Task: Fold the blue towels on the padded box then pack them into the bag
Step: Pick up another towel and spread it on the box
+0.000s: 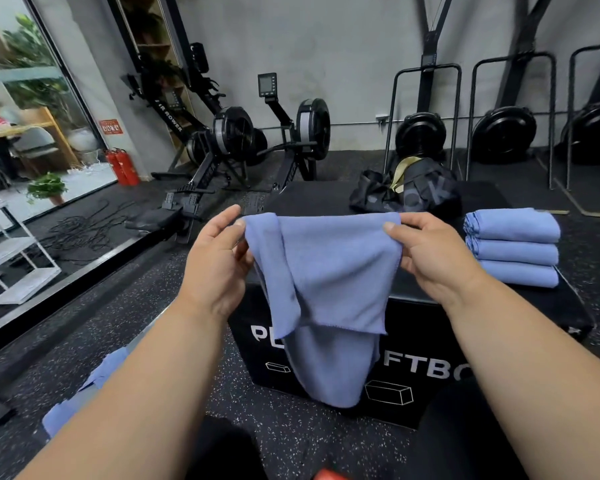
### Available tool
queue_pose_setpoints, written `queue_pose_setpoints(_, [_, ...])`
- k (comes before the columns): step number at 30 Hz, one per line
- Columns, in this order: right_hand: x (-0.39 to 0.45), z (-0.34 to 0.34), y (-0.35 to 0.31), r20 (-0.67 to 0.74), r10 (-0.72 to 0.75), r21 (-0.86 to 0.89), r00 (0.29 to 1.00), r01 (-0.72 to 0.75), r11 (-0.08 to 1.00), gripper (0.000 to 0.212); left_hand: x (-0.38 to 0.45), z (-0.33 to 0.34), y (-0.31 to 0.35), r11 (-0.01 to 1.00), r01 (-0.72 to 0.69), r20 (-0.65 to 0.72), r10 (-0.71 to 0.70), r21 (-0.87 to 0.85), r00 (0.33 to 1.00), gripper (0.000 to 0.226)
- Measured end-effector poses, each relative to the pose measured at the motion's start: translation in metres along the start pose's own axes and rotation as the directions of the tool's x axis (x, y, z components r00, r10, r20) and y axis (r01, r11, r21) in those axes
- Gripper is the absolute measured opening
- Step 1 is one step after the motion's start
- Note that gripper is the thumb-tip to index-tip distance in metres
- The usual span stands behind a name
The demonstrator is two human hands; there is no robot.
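A blue towel (326, 271) is pinched at its top corners by the left hand (219, 258) and right hand (430, 258) (held taut, presumably for folding).

Held towel (329, 271): blue, doubled over, hanging above the box front.
Folded towels (513, 247): three, stacked on the box's right side.
Padded box (499, 306): black, white lettering.
Bag (409, 192): black, slumped at the box's far edge.
Loose towels (94, 386): blue, on the floor, left.

Background, gym interior. Rowing machines (236, 140) at 11 to 12 o'clock along the grey wall; two red fire extinguishers (122, 167) at 10 o'clock beside a potted plant (47, 187); white shelf rack (13, 251) at 9 o'clock; fan-wheel machines (503, 133) at 1 to 2 o'clock.
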State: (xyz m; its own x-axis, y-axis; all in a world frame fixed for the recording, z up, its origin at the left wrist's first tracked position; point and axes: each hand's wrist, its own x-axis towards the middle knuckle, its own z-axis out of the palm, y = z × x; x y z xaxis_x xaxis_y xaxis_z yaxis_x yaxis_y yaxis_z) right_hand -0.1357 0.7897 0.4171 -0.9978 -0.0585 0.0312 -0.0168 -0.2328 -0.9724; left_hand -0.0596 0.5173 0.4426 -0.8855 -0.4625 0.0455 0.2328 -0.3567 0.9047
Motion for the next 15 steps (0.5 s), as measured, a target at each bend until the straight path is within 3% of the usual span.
queue_pose_setpoints(2, [0.006, 0.0, 0.0, -0.055, 0.013, 0.104, 0.998, -0.008, 0.995, 0.022, 0.006, 0.001, 0.001, 0.999, 0.003, -0.02, -0.004, -0.037, 1.0, 0.025])
queue_pose_setpoints(6, [0.026, -0.001, -0.005, -0.028, -0.003, 0.312, 1.0, 0.012, 0.95, 0.02, 0.026, 0.014, -0.006, 0.998, 0.025, -0.012, -0.026, -0.059, 1.0, 0.023])
queue_pose_setpoints(15, [0.115, 0.007, -0.022, -0.08, -0.126, 0.227, 0.989, 0.141, 0.964, 0.026, 0.116, 0.064, -0.015, 1.0, 0.018, 0.08, -0.017, -0.011, 0.997, 0.031])
